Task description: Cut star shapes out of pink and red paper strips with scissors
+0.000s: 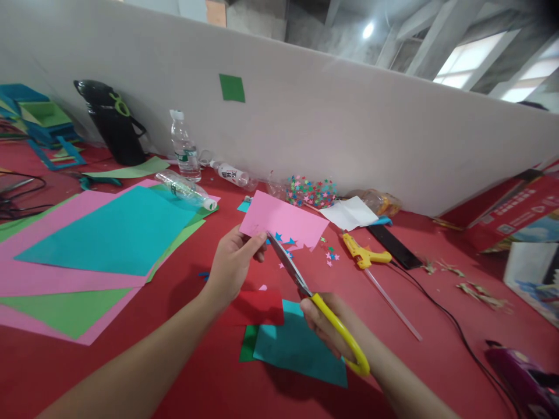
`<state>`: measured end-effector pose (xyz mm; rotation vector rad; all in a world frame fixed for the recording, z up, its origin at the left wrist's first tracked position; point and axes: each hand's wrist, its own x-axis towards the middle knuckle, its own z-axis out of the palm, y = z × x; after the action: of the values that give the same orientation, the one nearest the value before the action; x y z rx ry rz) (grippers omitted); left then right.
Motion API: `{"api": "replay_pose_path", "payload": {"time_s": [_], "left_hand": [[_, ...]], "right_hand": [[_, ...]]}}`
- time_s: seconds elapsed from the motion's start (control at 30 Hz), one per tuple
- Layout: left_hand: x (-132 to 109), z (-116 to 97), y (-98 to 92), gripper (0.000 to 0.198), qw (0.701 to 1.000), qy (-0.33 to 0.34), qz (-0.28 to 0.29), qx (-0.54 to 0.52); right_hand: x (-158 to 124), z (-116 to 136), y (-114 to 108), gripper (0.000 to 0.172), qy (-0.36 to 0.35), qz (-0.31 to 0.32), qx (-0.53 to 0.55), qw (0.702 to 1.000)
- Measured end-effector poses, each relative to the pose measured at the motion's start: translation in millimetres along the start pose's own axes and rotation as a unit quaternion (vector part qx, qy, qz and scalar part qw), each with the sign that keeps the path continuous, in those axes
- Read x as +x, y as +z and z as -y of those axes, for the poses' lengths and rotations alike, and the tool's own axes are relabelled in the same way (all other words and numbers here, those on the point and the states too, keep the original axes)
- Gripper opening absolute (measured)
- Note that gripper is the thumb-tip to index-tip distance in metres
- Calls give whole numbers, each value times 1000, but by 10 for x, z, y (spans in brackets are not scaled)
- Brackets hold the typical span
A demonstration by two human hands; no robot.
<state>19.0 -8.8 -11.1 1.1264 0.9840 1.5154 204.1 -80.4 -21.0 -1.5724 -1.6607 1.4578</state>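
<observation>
Between the thumb and fingers of my left hand (238,259) is the lower left corner of a pink sheet of paper (283,218), held above the table. My right hand (327,320) grips yellow-handled scissors (292,270), their blades pointing up and left. The blade tips meet the paper's lower edge close to my left thumb. Small blue paper stars (286,240) show just under the sheet's edge. Below my hands lie a red paper piece (257,308) and a teal sheet (301,346), with a green piece (248,343) partly under them.
Large coloured sheets (109,233) cover the left side, with a plastic bottle (186,189) on top. A yellow glue gun (364,253), its cord and a black phone (395,247) lie right. Behind stand a water bottle (186,145), a black flask (111,125) and a bag of stars (312,191).
</observation>
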Motion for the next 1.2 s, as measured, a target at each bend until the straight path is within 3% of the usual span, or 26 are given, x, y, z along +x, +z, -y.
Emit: {"api": "replay_pose_path", "payload": {"time_s": [0.27, 0.67, 1.2], "left_hand": [[2, 49, -19, 8, 1000, 5, 2, -8], [4, 76, -16, 11, 1000, 0, -9, 8], [17, 87, 6, 11, 1000, -11, -10, -16]], "right_hand": [[-13, 47, 17, 46, -9, -3, -8, 1000], [0, 15, 15, 61, 2, 5, 1, 1000], [30, -26, 11, 58, -12, 4, -2, 1000]]}}
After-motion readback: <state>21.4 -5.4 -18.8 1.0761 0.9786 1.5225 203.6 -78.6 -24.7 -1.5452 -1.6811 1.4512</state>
